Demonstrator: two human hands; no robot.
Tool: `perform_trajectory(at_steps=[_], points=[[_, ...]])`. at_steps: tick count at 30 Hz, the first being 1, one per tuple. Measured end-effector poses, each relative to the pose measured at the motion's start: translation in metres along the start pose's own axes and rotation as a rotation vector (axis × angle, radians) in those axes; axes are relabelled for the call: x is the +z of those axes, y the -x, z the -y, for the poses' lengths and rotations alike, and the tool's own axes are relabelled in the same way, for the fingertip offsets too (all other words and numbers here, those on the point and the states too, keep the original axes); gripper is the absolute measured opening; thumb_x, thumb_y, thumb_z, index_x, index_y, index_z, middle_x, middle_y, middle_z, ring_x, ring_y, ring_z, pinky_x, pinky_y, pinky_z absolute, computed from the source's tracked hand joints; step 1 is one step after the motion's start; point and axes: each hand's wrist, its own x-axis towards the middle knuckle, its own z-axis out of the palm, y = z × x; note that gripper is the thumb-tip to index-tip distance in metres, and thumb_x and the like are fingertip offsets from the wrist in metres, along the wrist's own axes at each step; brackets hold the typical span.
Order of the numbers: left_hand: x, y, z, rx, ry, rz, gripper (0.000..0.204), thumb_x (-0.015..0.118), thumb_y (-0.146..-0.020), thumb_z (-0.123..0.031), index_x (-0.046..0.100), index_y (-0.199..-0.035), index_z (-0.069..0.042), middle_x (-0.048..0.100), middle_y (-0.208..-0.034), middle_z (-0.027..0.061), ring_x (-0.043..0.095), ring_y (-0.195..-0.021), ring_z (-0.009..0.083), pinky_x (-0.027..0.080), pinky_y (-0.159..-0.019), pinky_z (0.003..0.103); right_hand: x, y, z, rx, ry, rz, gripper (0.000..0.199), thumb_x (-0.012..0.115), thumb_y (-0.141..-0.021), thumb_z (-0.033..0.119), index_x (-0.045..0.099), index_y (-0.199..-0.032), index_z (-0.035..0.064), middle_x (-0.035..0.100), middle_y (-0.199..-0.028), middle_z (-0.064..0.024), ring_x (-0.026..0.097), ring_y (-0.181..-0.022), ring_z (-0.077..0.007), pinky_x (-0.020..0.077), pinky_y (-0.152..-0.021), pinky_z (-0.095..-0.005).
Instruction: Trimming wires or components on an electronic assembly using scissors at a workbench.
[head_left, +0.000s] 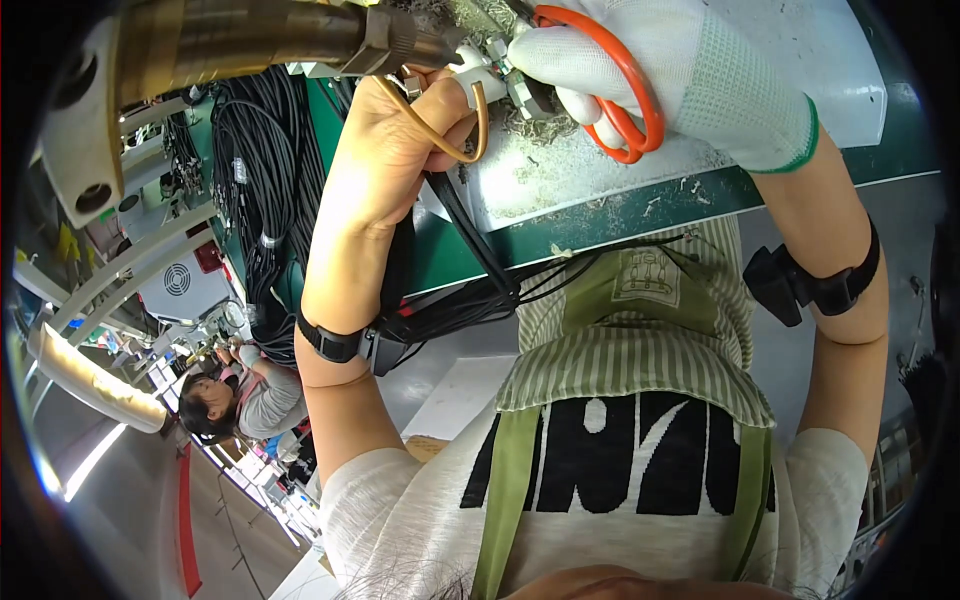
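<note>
My bare left hand (375, 150) is closed at the top of the picture, its fingers pinched round a black cable (462, 225) that hangs down over the table edge. A white cover (480, 88) sits on one fingertip. My right hand (710, 85), in a white knit glove with a green cuff, is closed on red-handled scissors (652, 100); their blades are hidden. Between the hands is a small metal piece (525, 92), partly covered by the fingers. A tan curved loop (455, 155) passes in front of my left fingers.
Grey clippings lie on a white sheet (590, 185) over the green table (450, 265). Coiled black cables (265, 170) hang at left. A brown metal tube (240, 38) with a hex nut juts in at upper left. Another person (250, 400) works farther left.
</note>
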Motion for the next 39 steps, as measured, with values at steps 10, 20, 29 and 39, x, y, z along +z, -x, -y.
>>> perform_trajectory(at_steps=[10, 20, 29, 39], points=[[0.014, 0.001, -0.007, 0.234, -0.378, -0.158, 0.007, 0.059, -0.082, -0.006, 0.057, -0.079, -0.001, 0.052, -0.064, -0.0013, 0.048, -0.056, 0.0051, 0.037, -0.050, 0.020, -0.013, -0.001, -0.001, -0.134, 0.108, 0.019, 0.025, 0.058, -0.082, 0.022, 0.063, -0.068, 0.0023, 0.057, -0.055, -0.0062, 0.055, -0.050, -0.0130, 0.0425, -0.049, -0.0268], [0.019, 0.004, -0.005, 0.255, -0.379, -0.155, 0.005, 0.059, -0.082, -0.004, 0.056, -0.086, -0.001, 0.055, -0.068, -0.0012, 0.048, -0.060, 0.0058, 0.039, -0.054, 0.021, -0.021, -0.009, -0.023, -0.854, 0.659, -0.038, 0.015, 0.061, -0.072, 0.019, 0.054, -0.067, 0.0077, 0.050, -0.057, -0.0082, 0.055, -0.053, -0.0248, 0.0416, -0.048, -0.0335], [0.021, 0.018, -0.011, 0.110, -0.347, -0.153, 0.008, 0.055, -0.087, -0.005, 0.055, -0.094, -0.001, 0.057, -0.074, 0.0020, 0.050, -0.059, 0.0069, 0.041, -0.055, 0.021, -0.014, -0.009, -0.030, -0.959, 0.670, -0.077, 0.016, 0.060, -0.077, 0.018, 0.055, -0.067, 0.0058, 0.051, -0.054, -0.0060, 0.056, -0.051, -0.0222, 0.0419, -0.047, -0.0312], [0.021, 0.094, 0.043, 0.341, 0.138, -0.357, 0.028, 0.045, -0.097, -0.024, 0.047, -0.114, -0.001, 0.058, -0.085, 0.0090, 0.053, -0.062, 0.0107, 0.043, -0.054, 0.022, 0.043, 0.115, -0.028, -0.171, 0.619, -0.602, 0.027, 0.062, -0.083, 0.016, 0.060, -0.106, 0.0031, 0.048, -0.054, -0.0052, 0.049, -0.048, -0.0099, 0.0387, -0.048, -0.0245]])
